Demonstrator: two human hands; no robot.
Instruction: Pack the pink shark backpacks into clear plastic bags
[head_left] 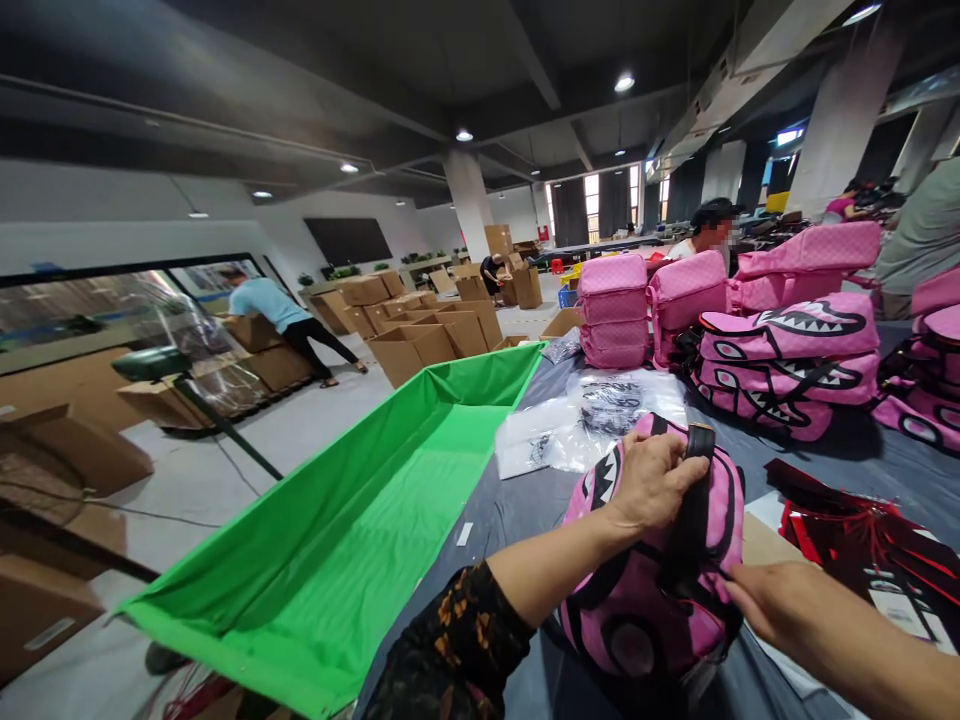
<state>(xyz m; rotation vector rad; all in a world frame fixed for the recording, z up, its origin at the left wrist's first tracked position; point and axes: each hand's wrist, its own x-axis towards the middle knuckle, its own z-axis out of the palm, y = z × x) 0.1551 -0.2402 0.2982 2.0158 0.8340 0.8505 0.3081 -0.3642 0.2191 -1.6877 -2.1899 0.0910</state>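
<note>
A pink bag (pixel 645 640) with black trim and a shark-teeth print stands on the dark-covered table right in front of me. The fingers of my left hand (pixel 660 475) are closed round the black strap (pixel 699 490) at its top. Low on the bag's right side, my right hand (pixel 765 600) grips the edge by a black strap; its fingertips are partly hidden. Clear plastic bags (pixel 555 430) with dark printing lie just beyond the bag. To the right are black and red hang tags (pixel 870 540) with red cords.
A green fabric trough (pixel 360 520) runs along the table's left side. Behind the bag stand plain pink bags (pixel 613 310) and stacked shark-print bags (pixel 787 365). Cardboard boxes (pixel 431 345) cover the floor beyond, where a person in light blue (pixel 274 300) bends over. Other people are farther back.
</note>
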